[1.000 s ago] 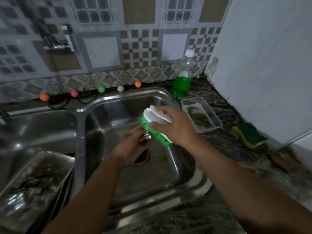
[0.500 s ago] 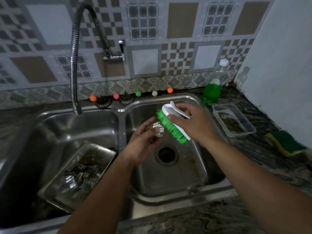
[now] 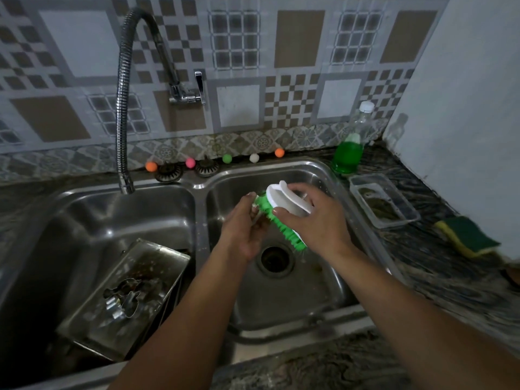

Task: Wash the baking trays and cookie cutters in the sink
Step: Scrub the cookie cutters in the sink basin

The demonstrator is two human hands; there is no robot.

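A: Where are the hands?

B: Both over the right basin of the steel sink (image 3: 332, 175). The right hand (image 3: 315, 220) has its fingers curled round the white back of a scrub brush (image 3: 284, 212), green bristles facing the left hand (image 3: 244, 223). The left hand's fingers are curled against the bristles — a sliver of metal shows at them, but the brush and the hand cover it, so I cannot tell what it holds.

A: And the things to be washed?

B: 1 baking tray (image 3: 157, 266) leans tilted in the left basin, its near end low. Metal cookie cutters (image 3: 123, 301) lie inside it, overlapping; their number is too murky to count.

A: What's around?

B: A flexible tap hose (image 3: 123, 108) arches from the tiled wall and ends above the left basin's back edge. Along the rim behind the basins sit 5 small balls (image 3: 254, 158) — orange, pink, green, white, orange — with 2 drain strainers (image 3: 206, 167) among them. On the dark counter to the right: a clear bottle (image 3: 349, 147) partly full of green liquid, then a clear plastic container (image 3: 405, 218) just beside the basin, then a green-and-yellow sponge (image 3: 467, 235) nearer the white wall.

A: Anything in the way?

B: The open drain (image 3: 274, 258) lies directly below the hands; the forearms cross the basin's near rim.
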